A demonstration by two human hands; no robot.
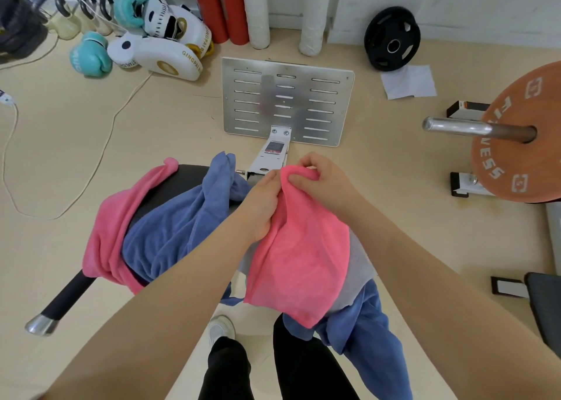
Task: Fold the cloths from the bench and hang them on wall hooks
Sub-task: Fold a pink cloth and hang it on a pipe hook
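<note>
Two pink cloths [300, 248], two blue cloths [170, 235], one grey cloth [358, 266].

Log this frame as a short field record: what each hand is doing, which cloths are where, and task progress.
left hand: grips the upper edge of the pink cloth
right hand: pinches the same cloth's top corner
pink cloth: held up, hanging unfolded
second pink cloth: draped over the bench
blue cloths: one bunched on the bench, another hanging off its near end
grey cloth: partly hidden behind the held one
progress: folding not yet done; no wall hooks in view
</note>
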